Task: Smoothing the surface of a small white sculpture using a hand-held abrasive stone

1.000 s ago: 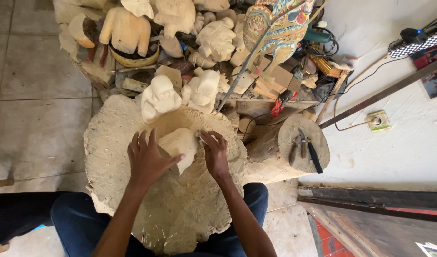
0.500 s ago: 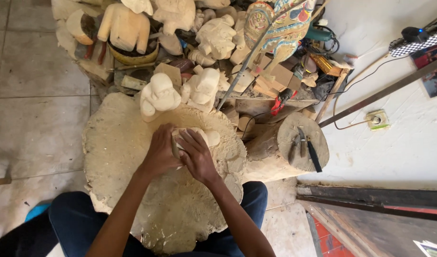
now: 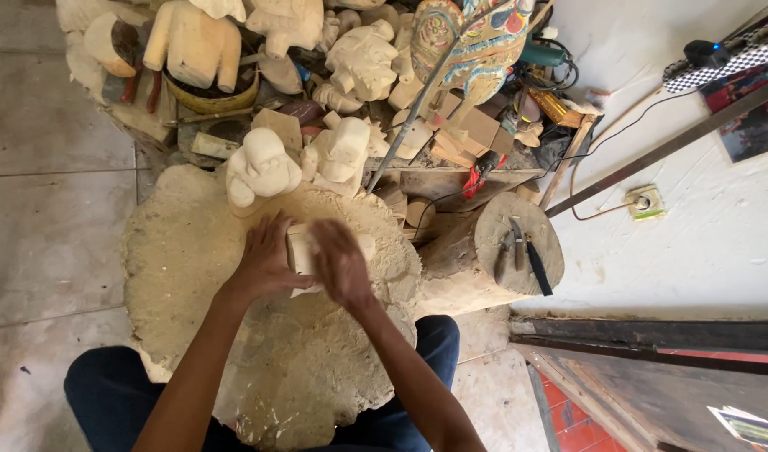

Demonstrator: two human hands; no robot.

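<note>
- Both hands are on a pale wood block point(image 3: 299, 251) at the far middle of the big stump point(image 3: 192, 276), the round slab across the person's lap.
- Left hand point(image 3: 267, 259) lies curled against the block's left side, fingers wrapped on it, gripping or steadying it.
- Right hand point(image 3: 340, 261) is laid flat over the block's top, fingers mostly extended and blurred; whether it grips or only presses, I cannot tell.
- No tool shows in either hand.
- The block looks blank: squared, pale, no figure cut into what shows between the hands. By that I'd judge the carving is at its start, with all the shaping left.
- Just past it, at the stump's far edge, two rough-carved pale figures point(image 3: 263, 166) stand upright side by side, touching or nearly so, their rounded forms already blocked out.
- The stump's top is dusted all over with pale wood dust.
- To the right, on a smaller log point(image 3: 518, 251) beside the stump, dark-handled tools point(image 3: 522, 255) lie untouched, well apart from the hands.
- Beyond, a heap of more pale carvings point(image 3: 363, 54) and offcuts, plus a painted figure point(image 3: 463, 42).
</note>
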